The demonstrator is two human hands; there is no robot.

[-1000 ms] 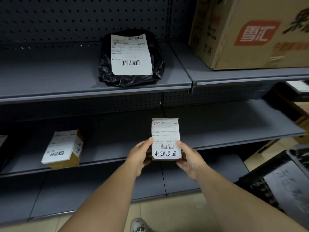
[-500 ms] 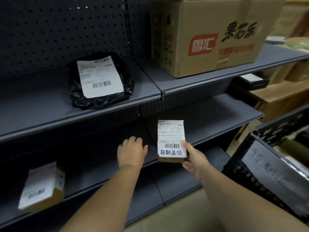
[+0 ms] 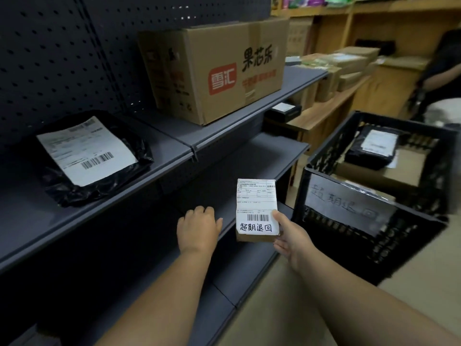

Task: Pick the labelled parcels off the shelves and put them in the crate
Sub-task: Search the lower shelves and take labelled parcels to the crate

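The task looks partly done, with more left than finished as far as this view shows. The right hand (image 3: 290,237) pinches a small box (image 3: 257,211) by its lower right corner, thumb on the white label, fingers curled beneath; the box hangs in the air in front of the lower shelf (image 3: 279,156), near that shelf's front edge and just left of the crate (image 3: 369,196). The left hand (image 3: 198,228) holds nothing, its fingers loosely curled over the same front edge; whether it touches the shelf cannot be told. The crate stands on the floor at the right end of the shelving and already holds a black bag with a label (image 3: 374,146) lying on something brown, which appears to be another parcel, so at least one parcel seems delivered. The box in hand is probably next: it needs carrying right and over the crate's near rim. Left on the upper shelf (image 3: 174,138) is a black bagged parcel (image 3: 92,156) with a label, lying near the front edge toward the left. A large carton (image 3: 214,68) also sits on the upper shelf further right; no shipping label shows on it, so it may not belong to the job.
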